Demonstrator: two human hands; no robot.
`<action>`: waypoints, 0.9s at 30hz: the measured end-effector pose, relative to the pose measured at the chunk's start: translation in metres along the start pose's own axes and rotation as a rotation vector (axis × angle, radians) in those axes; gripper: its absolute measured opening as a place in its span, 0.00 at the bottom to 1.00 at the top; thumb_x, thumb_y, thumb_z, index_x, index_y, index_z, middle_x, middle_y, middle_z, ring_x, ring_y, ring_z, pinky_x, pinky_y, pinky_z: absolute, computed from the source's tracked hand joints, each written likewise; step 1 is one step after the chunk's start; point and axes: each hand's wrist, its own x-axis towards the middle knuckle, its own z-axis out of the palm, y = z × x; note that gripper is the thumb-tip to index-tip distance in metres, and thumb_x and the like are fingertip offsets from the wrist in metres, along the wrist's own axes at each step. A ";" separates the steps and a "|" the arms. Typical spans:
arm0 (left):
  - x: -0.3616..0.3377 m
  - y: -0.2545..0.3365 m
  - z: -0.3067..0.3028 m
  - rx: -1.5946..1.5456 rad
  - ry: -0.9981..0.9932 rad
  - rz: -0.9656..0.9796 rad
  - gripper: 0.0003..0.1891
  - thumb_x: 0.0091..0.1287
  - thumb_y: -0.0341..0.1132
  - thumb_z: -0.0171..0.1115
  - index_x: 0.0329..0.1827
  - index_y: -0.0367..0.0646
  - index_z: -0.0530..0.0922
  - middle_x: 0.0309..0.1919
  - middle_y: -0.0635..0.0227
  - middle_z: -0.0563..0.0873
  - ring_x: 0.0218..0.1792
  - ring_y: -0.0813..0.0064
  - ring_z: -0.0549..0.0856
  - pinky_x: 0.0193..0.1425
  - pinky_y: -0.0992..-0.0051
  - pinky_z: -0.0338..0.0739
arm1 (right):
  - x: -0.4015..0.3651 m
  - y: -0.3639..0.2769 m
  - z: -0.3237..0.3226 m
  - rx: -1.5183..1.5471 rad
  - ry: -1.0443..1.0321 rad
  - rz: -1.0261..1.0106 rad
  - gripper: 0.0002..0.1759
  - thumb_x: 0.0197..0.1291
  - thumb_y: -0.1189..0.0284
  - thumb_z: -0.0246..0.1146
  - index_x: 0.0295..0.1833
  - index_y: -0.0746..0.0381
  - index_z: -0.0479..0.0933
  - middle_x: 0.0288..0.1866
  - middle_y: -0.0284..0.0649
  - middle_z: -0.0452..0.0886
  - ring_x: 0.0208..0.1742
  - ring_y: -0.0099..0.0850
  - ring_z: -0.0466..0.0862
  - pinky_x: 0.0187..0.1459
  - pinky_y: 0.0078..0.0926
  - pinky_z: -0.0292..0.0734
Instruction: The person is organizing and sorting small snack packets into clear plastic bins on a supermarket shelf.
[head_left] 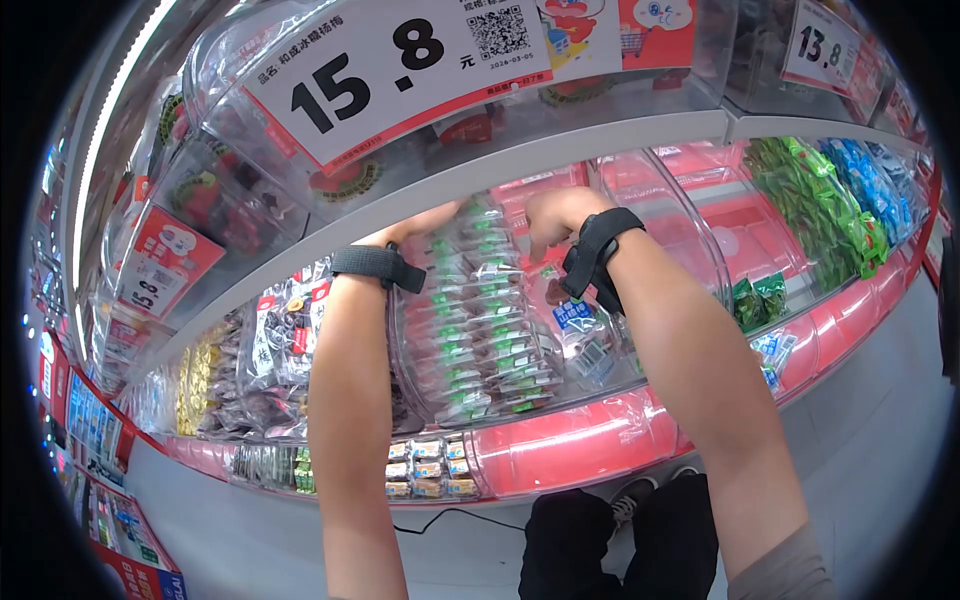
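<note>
My left hand reaches to the far left side of rows of small clear packets with green marks. Its fingers are mostly hidden by the packets and the shelf edge, so its grip does not show. Across the rows, my right hand hangs bent at the wrist with its fingers curved downward and apart, and nothing shows in them. Below it, a few loose blue-labelled packets lie in the same clear bin. Black straps circle both wrists.
A shelf lip with a large 15.8 price sign overhangs the bin. Dark-filled bags fill the bin on the left. Green packets and blue packets stand at the right. Small boxed-looking packs sit lower in front.
</note>
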 end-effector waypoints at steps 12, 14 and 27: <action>-0.007 0.018 -0.013 -0.024 -0.034 -0.004 0.19 0.68 0.38 0.53 0.62 0.48 0.75 0.53 0.54 0.81 0.53 0.57 0.80 0.58 0.67 0.72 | 0.008 0.005 0.007 -0.047 -0.189 -0.137 0.26 0.40 0.69 0.73 0.49 0.66 0.82 0.51 0.48 0.83 0.51 0.42 0.83 0.50 0.39 0.76; -0.006 0.019 -0.013 -0.028 -0.029 0.002 0.19 0.68 0.38 0.53 0.61 0.48 0.75 0.53 0.54 0.81 0.53 0.57 0.80 0.58 0.67 0.72 | -0.001 0.003 0.004 -0.023 -0.159 -0.159 0.27 0.40 0.69 0.73 0.49 0.66 0.82 0.50 0.48 0.83 0.51 0.41 0.83 0.50 0.38 0.76; -0.008 0.035 -0.026 0.075 -0.123 -0.094 0.18 0.69 0.38 0.52 0.60 0.47 0.76 0.51 0.57 0.82 0.51 0.60 0.80 0.57 0.68 0.72 | -0.021 -0.016 0.002 -0.250 -0.199 -0.015 0.23 0.32 0.70 0.76 0.40 0.67 0.85 0.41 0.49 0.85 0.37 0.41 0.86 0.36 0.37 0.80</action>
